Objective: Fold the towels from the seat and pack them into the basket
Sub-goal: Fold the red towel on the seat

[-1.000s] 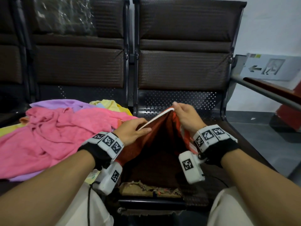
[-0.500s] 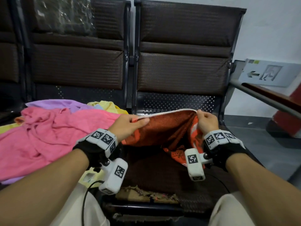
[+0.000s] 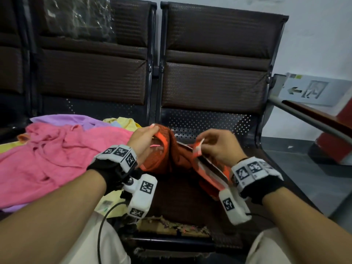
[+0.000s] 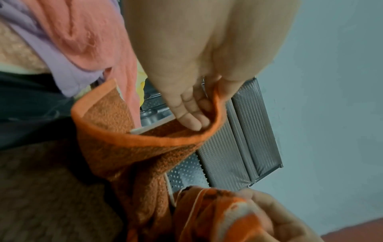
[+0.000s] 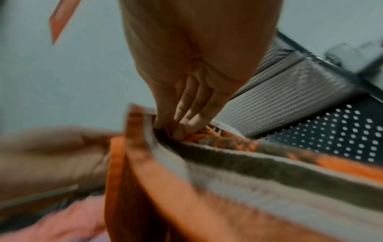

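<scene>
The right wrist view is smeared with blur, so the weave there is hard to read, and no basket appears in any view. The lower part of the orange towel [image 3: 171, 155] is hidden behind both wrists. It hangs bunched above the dark seat [image 3: 186, 197], at about 12 o'clock from the person's lap. It is rust-brown terry with a bright orange hem and pale stripes near one end. The left hand [image 3: 142, 139] pinches the hem at the towel's 10 o'clock corner, fingers curled under the edge. The right hand [image 3: 217, 145] pinches the striped edge at 2 o'clock. A pink towel [image 3: 57, 155] lies heaped at 9 o'clock on the neighbouring seat, over purple and yellow ones.
</scene>
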A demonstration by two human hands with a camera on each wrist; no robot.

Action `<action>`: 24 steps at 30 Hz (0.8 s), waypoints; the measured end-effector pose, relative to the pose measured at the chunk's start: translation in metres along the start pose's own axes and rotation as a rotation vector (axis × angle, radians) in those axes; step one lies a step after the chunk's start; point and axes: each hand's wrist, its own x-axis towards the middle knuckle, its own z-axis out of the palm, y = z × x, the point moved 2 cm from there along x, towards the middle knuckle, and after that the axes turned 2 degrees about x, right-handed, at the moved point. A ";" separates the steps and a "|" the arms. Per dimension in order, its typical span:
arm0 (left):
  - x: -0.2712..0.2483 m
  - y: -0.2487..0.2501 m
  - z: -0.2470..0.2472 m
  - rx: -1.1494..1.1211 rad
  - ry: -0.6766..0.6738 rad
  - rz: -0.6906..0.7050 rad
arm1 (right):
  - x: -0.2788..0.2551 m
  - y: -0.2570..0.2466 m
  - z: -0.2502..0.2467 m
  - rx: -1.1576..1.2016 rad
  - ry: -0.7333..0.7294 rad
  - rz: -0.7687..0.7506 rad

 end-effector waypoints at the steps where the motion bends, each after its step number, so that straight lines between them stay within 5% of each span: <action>1: -0.001 -0.002 -0.002 0.073 -0.011 0.018 | -0.002 0.000 0.004 -0.177 -0.042 -0.028; 3: -0.002 -0.004 -0.005 0.217 -0.021 0.064 | -0.004 -0.008 0.011 -0.355 -0.109 -0.151; 7: -0.003 -0.002 -0.006 0.321 -0.003 0.139 | -0.001 -0.038 0.019 -0.187 -0.086 -0.421; 17: -0.017 0.001 0.005 0.215 -0.219 0.067 | 0.010 -0.021 0.032 -0.085 0.050 -0.183; 24: -0.019 -0.002 0.009 0.418 -0.187 0.285 | 0.011 -0.019 0.033 0.006 0.045 -0.128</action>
